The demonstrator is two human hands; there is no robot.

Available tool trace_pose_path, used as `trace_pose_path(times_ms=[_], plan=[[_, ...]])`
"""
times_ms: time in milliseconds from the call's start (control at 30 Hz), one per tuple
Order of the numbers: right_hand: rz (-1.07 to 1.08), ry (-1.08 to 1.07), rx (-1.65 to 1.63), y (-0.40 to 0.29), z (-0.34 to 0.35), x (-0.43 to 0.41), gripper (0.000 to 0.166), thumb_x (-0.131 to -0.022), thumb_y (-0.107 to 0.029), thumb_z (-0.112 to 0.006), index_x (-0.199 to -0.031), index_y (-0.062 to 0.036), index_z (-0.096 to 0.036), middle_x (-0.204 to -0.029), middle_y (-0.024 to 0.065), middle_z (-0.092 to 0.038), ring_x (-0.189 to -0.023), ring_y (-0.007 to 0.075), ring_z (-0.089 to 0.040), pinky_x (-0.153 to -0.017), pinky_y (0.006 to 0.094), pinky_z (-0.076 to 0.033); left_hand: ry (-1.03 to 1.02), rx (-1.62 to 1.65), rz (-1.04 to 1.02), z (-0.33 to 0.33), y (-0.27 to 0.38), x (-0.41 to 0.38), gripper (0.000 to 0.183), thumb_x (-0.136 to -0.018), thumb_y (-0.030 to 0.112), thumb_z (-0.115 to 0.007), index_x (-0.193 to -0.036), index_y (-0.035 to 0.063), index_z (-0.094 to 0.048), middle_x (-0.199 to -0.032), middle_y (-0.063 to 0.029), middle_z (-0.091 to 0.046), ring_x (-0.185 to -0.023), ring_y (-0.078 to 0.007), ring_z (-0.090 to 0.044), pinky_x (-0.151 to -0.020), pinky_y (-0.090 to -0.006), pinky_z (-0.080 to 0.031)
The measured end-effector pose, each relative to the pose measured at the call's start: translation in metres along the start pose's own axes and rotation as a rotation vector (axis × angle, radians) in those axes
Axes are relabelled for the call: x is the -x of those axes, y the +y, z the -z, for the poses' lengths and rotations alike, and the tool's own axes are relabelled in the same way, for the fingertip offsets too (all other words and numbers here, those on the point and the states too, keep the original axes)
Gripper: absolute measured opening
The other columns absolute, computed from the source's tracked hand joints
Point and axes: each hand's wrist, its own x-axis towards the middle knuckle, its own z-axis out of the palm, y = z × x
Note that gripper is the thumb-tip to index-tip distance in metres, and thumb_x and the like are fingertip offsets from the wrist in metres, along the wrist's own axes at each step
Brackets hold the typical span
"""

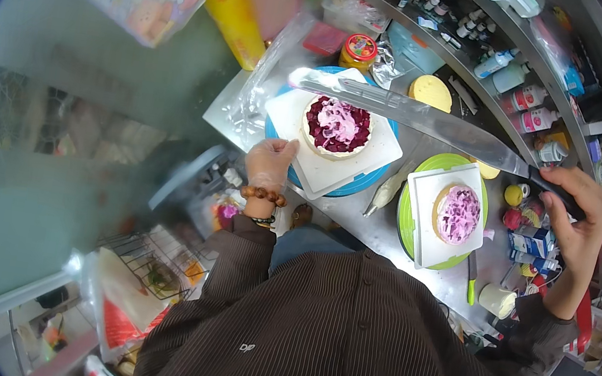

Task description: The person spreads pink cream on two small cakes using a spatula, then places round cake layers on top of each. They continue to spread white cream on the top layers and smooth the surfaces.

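My right hand grips the black handle of a long metal spatula. Its blade reaches left over the back edge of a round cake topped with dark red pieces and pink cream; whether it touches is unclear. That cake sits on a white square board on a blue turntable. My left hand, in a clear glove, is at the board's left edge, thumb and fingers together; whether it pinches the board is hidden. On a green turntable, a second white board bears a cake layer with pink-purple topping.
A filled piping bag lies between the turntables. A green-handled knife and a cream-filled tub are at the right. Behind stand a red-lidded jar, a pale cake round and shelves of bottles. Plastic film lies left.
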Motion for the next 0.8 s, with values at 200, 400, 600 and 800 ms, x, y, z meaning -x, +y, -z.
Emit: trace_pose_path(times_ms=[200, 400, 600, 800], plan=[[-0.125, 0.117, -0.016, 0.015, -0.001, 0.046, 0.025, -0.082, -0.001, -0.076, -0.106, 0.0043, -0.074, -0.097, 0.015, -0.076, -0.082, 0.0221, -0.07, -0.079, 0.0292, -0.052, -0.115, -0.369, 0.0, 0.006, 0.016, -0.009, 0.029, -0.089, 0.024, -0.082, -0.086, -0.0042, -0.075, -0.077, -0.0047, -0.072, -0.068, -0.0152, -0.067, -0.067, -0.028, -0.054], [-0.227, 0.198, -0.053, 0.026, 0.0, 0.084, 0.024, -0.087, -0.002, -0.075, -0.109, 0.0048, -0.074, -0.103, 0.0131, -0.077, -0.086, 0.0192, -0.069, -0.081, 0.0288, -0.052, -0.421, 0.482, 0.3, 0.036, 0.052, -0.002, 0.025, -0.093, 0.024, -0.079, -0.094, -0.0007, -0.074, -0.091, -0.0039, -0.072, -0.08, -0.0089, -0.066, -0.073, -0.022, -0.053], [-0.33, 0.26, -0.19, 0.035, -0.01, 0.106, 0.022, -0.09, -0.001, -0.073, -0.111, 0.0046, -0.073, -0.105, 0.0102, -0.076, -0.087, 0.0144, -0.067, -0.08, 0.0262, -0.05, -0.578, 0.384, -0.214, 0.006, 0.128, -0.005, 0.023, -0.095, 0.024, -0.078, -0.102, 0.0017, -0.076, -0.096, -0.0028, -0.073, -0.084, -0.0128, -0.066, -0.079, -0.0244, -0.053], [-0.328, 0.283, -0.141, 0.036, -0.019, 0.122, 0.024, -0.089, 0.0, -0.074, -0.112, 0.0041, -0.073, -0.105, 0.0109, -0.076, -0.085, 0.0143, -0.069, -0.078, 0.0257, -0.052, -0.246, -0.205, -0.819, -0.004, 0.109, -0.026, 0.024, -0.092, 0.026, -0.08, -0.09, 0.0026, -0.079, -0.092, -0.0124, -0.075, -0.081, -0.0193, -0.069, -0.071, -0.0345, -0.053]])
